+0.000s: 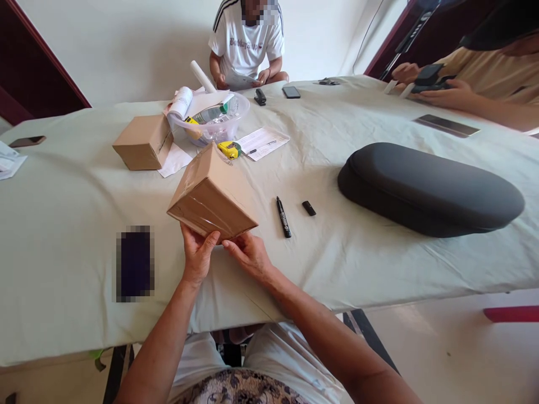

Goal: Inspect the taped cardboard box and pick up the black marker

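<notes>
A taped cardboard box [214, 193] is tilted up in front of me, its near lower edge between my two hands. My left hand [197, 252] grips that edge with the thumb on the near face and the fingers hidden beneath. Close beside it, my right hand [249, 253] holds the same edge, thumb toward the left and fingers partly under the box. Clear tape with creases runs over the near face. To the right lie a black marker [283, 217] and a small black object [309, 208]. Behind the box sits a yellow-green tape measure [229, 149].
A second cardboard box [143, 141] stands beside a plastic basin [223, 130] of bottles and rolls. A large dark case [433, 188] lies at right. Printed papers [264, 142], a stapler [260, 97] and phones rest on the cloth-covered table [320, 269]. Two other people sit across and at right.
</notes>
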### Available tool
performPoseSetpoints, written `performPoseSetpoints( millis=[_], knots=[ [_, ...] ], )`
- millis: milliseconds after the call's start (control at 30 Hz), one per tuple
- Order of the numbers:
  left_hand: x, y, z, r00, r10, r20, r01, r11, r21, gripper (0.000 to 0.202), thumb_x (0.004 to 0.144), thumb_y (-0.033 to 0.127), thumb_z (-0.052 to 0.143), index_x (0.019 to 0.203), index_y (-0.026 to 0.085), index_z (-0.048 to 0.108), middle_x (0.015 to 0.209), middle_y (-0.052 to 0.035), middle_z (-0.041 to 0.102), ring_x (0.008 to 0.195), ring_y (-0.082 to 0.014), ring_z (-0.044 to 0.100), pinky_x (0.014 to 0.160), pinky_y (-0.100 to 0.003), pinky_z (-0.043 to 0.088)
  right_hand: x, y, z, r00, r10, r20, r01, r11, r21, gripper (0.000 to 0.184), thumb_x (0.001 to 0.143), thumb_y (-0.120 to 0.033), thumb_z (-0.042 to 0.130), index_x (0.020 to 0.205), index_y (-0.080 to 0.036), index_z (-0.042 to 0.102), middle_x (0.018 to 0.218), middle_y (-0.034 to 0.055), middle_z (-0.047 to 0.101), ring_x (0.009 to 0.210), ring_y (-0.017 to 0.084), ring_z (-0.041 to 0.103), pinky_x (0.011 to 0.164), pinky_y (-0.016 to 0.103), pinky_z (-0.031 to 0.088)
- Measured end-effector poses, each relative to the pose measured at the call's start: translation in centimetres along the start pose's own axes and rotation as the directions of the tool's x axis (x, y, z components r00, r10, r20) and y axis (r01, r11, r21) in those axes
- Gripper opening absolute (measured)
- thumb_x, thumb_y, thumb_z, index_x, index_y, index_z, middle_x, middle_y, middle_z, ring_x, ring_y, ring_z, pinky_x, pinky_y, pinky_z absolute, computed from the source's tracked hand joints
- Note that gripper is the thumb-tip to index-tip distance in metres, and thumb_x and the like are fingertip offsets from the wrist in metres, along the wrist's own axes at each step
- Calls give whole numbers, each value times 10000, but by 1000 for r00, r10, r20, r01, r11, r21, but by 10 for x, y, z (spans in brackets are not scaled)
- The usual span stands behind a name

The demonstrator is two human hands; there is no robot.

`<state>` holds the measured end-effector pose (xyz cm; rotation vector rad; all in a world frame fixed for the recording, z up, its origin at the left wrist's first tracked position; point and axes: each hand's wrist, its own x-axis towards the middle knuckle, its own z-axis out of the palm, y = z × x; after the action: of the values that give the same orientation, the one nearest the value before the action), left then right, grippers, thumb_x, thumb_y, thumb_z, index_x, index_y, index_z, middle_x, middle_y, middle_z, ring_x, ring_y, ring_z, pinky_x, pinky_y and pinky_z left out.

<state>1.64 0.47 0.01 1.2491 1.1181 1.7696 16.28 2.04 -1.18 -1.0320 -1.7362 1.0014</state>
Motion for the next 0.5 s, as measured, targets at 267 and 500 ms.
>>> performPoseSetpoints(
  millis=[267, 500],
  knots=[
    [-2, -4, 0, 998, -38, 56, 41, 998, -55, 775, 880, 452, 720, 1534, 381, 310, 1458, -123, 563, 1262, -265, 633, 949, -383, 602, 3, -4, -5, 994, 14, -108, -14, 1000, -3, 443, 879, -653, 603, 736, -234, 590, 575, 23, 642, 497, 157, 565, 481, 289, 432],
    [-6, -1, 0, 996, -87, 33, 90, 992, -92, 684, 891, 432, 712, 1496, 344, 406, 1418, -110, 590, 1204, -241, 654, 994, -389, 577, 2, -11, -10, 983, 37, -180, -33, 999, 24, 435, 849, -637, 650, 718, -228, 578, 579, 18, 640, 518, 160, 582, 525, 303, 466]
  ],
)
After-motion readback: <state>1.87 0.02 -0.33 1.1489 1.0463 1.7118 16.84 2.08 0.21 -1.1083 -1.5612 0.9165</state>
